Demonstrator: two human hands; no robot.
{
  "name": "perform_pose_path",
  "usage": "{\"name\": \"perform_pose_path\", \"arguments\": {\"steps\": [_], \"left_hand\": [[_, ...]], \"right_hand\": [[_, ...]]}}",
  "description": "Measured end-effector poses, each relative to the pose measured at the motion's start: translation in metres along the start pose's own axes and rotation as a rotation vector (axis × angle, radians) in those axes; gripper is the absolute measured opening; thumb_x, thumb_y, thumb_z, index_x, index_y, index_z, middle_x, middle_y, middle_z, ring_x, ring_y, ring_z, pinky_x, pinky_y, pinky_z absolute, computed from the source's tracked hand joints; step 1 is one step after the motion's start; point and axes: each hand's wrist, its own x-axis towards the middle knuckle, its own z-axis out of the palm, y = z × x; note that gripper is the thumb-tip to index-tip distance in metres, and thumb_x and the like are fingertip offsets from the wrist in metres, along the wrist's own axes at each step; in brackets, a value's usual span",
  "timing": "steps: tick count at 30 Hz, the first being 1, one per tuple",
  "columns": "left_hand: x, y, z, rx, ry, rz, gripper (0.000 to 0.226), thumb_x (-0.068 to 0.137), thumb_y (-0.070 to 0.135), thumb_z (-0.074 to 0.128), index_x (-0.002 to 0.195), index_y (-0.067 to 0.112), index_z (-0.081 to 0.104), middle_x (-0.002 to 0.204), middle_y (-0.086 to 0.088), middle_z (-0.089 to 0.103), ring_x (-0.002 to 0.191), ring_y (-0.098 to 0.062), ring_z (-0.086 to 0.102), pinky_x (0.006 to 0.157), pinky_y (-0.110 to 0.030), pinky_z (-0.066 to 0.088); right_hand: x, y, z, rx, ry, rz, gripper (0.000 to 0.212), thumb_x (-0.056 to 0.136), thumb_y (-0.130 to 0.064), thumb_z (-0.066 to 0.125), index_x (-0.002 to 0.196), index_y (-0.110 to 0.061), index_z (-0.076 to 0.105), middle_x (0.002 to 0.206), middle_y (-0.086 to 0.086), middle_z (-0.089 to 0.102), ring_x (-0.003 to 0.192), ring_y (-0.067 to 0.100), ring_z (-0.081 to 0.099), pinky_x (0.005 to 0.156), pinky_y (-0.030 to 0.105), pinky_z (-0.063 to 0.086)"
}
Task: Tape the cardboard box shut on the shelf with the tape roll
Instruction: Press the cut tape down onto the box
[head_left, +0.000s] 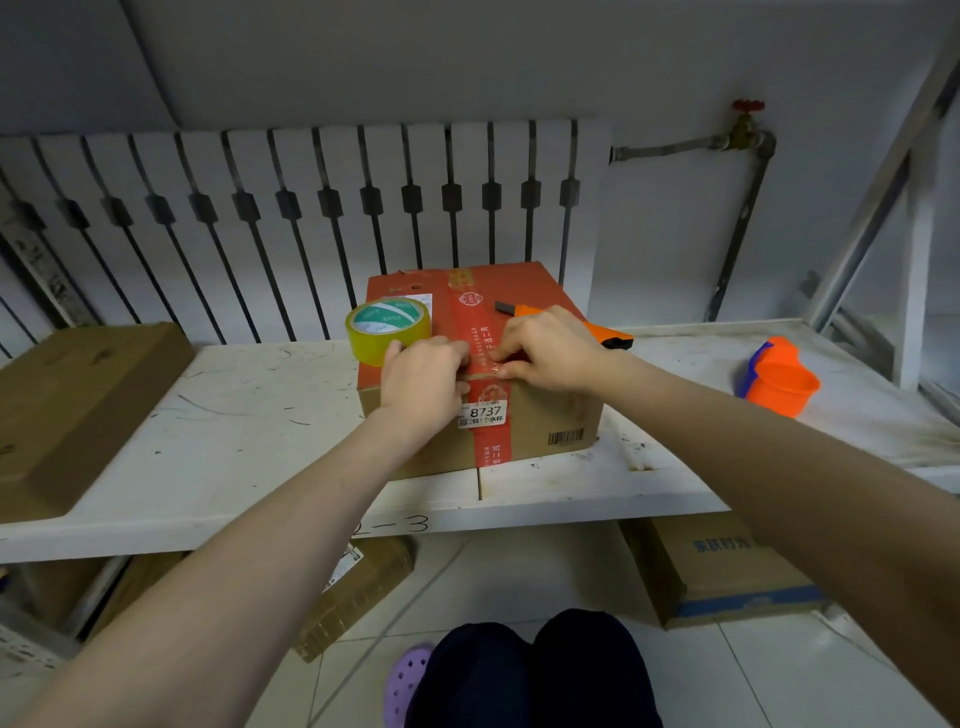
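We judged the stiff red-topped cardboard box (483, 364) light, left hand (423, 382) and right hand (550, 348) fingers curled, pinching thin clear tape at its front edge, yellow tape roll (388, 330) at 10 o'clock.

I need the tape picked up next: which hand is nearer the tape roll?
Left. The left hand sits just in front of the tape roll, almost touching; the right hand is across the red strip.

Orange cutter (597, 326) on the box (540, 421), half hidden behind right hand (550, 348).
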Motion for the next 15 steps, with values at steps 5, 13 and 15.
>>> {"name": "perform_pose_path", "arguments": {"steps": [5, 13, 15], "left_hand": [[-0.001, -0.006, 0.000, -0.015, -0.007, -0.011, 0.022, 0.083, 0.026, 0.064, 0.106, 0.023, 0.062, 0.107, 0.002, 0.067, 0.104, -0.022, 0.060, 0.092, -0.037, 0.037], [0.000, -0.004, -0.004, 0.052, -0.019, 0.025, 0.028, 0.084, 0.027, 0.063, 0.110, 0.022, 0.054, 0.106, 0.000, 0.066, 0.102, -0.023, 0.061, 0.093, -0.038, 0.037], [0.000, -0.002, -0.003, 0.098, -0.043, 0.059, 0.036, 0.087, 0.028, 0.060, 0.123, 0.025, 0.054, 0.113, -0.001, 0.063, 0.108, -0.023, 0.058, 0.095, -0.038, 0.035]], "right_hand": [[0.004, -0.023, 0.023, -0.063, 0.025, -0.021, 0.053, 0.083, -0.047, 0.062, 0.130, -0.025, 0.053, 0.123, -0.002, 0.057, 0.119, 0.019, 0.050, 0.107, 0.039, 0.029], [-0.015, -0.009, 0.027, -0.232, 0.064, -0.009, 0.055, 0.091, -0.052, 0.044, 0.139, -0.024, 0.043, 0.140, -0.003, 0.051, 0.133, 0.021, 0.039, 0.113, 0.048, 0.017], [-0.016, -0.004, 0.025, -0.220, 0.043, 0.058, 0.057, 0.090, -0.056, 0.043, 0.137, -0.023, 0.046, 0.141, -0.003, 0.050, 0.134, 0.021, 0.037, 0.114, 0.049, 0.015]]}}
